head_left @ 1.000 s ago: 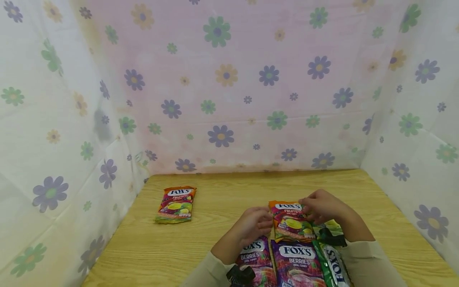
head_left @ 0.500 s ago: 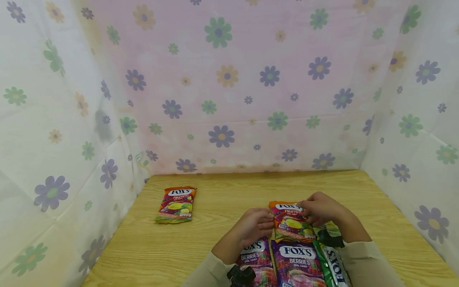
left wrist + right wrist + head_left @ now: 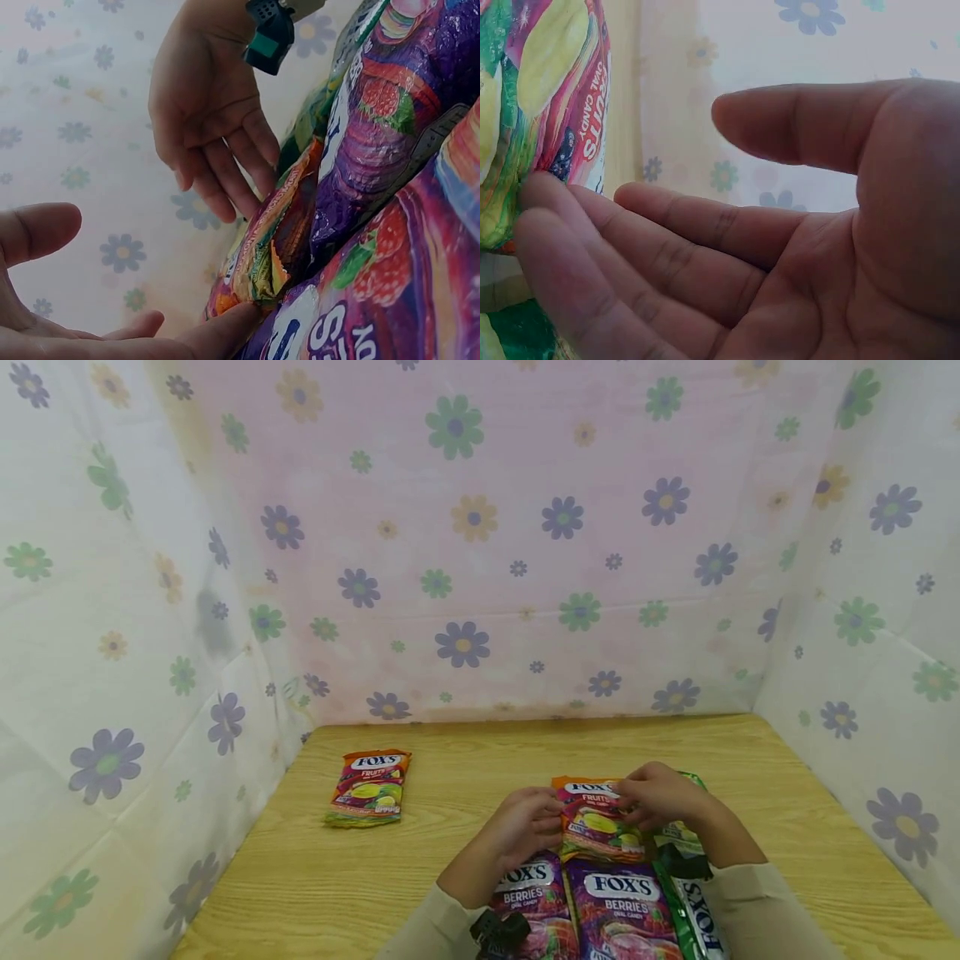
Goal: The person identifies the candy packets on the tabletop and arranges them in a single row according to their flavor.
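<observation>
An orange-topped Fox's Fruits candy bag (image 3: 600, 824) lies between my two hands. Along its left edge rests my left hand (image 3: 519, 831), fingers extended; in the left wrist view a fingertip touches the bag's lower corner. My right hand (image 3: 663, 797) is at the bag's right side and covers part of it; the right wrist view shows its fingers (image 3: 667, 247) relaxed against the edge, thumb raised. Two purple Fox's Berries bags (image 3: 622, 910) (image 3: 536, 902) lie nearer to me. A green Fox's bag (image 3: 701, 914) stands to their right, and another greenish bag (image 3: 678, 835) is partly hidden under my right hand.
A second Fox's Fruits bag (image 3: 369, 787) lies alone at the left of the wooden table (image 3: 450, 760). Flower-patterned cloth walls (image 3: 510, 568) enclose the table at the back and both sides.
The Fruits bag between my hands has slid slightly left, with both hands shifting left too. More of the greenish bag at its right now shows.
</observation>
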`<control>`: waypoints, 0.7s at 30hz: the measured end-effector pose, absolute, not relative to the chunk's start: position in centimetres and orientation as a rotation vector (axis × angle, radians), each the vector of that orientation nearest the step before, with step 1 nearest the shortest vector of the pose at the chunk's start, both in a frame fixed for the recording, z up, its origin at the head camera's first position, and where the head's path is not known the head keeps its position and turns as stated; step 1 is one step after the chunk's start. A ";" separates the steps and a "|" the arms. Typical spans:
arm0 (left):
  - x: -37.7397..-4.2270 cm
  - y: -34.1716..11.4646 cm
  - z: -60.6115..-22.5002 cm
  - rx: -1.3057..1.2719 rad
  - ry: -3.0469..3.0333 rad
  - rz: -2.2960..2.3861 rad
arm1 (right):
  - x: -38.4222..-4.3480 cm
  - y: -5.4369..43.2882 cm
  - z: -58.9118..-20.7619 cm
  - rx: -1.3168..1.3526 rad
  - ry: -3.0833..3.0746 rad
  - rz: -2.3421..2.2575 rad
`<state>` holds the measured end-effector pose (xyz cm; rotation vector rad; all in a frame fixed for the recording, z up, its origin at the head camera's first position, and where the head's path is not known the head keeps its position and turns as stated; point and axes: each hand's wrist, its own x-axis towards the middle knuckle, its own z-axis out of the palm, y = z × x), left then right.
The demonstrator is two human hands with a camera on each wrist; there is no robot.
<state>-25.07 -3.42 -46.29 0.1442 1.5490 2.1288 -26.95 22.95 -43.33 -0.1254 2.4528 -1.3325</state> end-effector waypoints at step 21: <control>-25.3 -3.4 -47.0 0.105 1.554 2.134 | -26.1 22.5 -42.9 -0.091 2.588 -1.137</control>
